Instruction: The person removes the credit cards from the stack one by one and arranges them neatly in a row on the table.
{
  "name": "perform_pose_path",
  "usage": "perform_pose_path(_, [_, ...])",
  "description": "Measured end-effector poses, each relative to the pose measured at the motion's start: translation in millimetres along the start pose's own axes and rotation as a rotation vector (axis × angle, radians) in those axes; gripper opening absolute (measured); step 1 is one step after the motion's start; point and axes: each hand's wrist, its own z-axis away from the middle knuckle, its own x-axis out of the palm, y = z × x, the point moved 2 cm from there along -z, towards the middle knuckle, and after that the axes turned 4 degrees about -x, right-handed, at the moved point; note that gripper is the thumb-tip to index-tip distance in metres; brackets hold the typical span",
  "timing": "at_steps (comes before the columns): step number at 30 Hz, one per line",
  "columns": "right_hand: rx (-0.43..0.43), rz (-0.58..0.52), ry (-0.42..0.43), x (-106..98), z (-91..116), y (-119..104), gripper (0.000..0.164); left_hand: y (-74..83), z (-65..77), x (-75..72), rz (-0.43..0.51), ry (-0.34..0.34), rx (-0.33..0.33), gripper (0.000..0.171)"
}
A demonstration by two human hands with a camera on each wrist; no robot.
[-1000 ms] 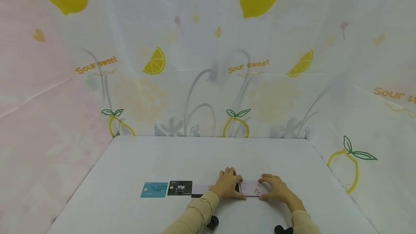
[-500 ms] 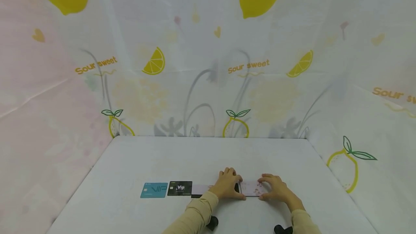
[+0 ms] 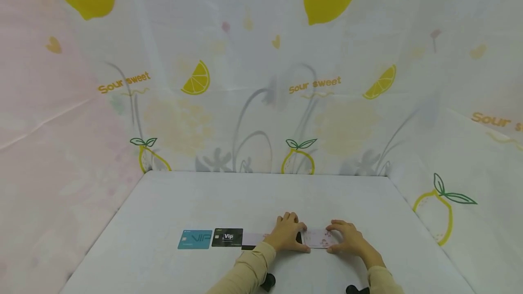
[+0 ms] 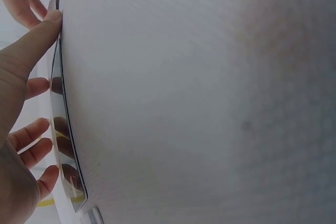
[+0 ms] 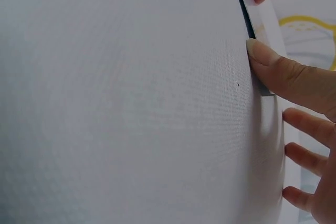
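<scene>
A pale pink flowered card (image 3: 316, 238) lies flat on the white table between the two hands. My left hand (image 3: 283, 234) arches over the card row, thumb at the flowered card's near left corner and index finger at its far left corner. From the other side my right hand (image 3: 347, 238) spans the same card's right end, thumb on the near edge and index finger on the far edge. Under the left hand, a pale card with a black stripe (image 3: 252, 239) is partly hidden. Seen edge-on in the right wrist view, the right thumb (image 5: 265, 56) touches the flowered card's edge.
Left of the hands lie a black Vip card (image 3: 227, 237) and a teal VIP card (image 3: 194, 239), in line with the others. Black wrist-worn pieces (image 3: 268, 281) show under the sleeves. A lemon-print cloth (image 3: 229, 117) hangs behind the white table (image 3: 163, 194).
The head view has shifted very slightly. Both hands and the cards keep their places on the table.
</scene>
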Motion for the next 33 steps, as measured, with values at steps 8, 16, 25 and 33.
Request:
perform_pose_path(8, [0.010, -0.001, -0.005, 0, 1, -2, 0.045, -0.9, 0.2, -1.1, 0.016, -0.037, -0.023, 0.055])
perform_pose_path(16, [-0.011, 0.004, -0.004, 2, 3, 0, 0.045, -13.9, -3.3, -9.6, 0.157, -0.088, -0.061, 0.056])
perform_pose_path(25, [-0.046, -0.031, -0.006, 1, 7, 0, 0.049, -28.7, -0.2, -20.3, 0.338, -0.051, -0.072, 0.025])
perform_pose_path(33, [-0.036, 0.001, 0.033, 3, 6, -2, 0.051, -29.3, 1.3, -22.5, 0.328, -0.047, -0.065, 0.024])
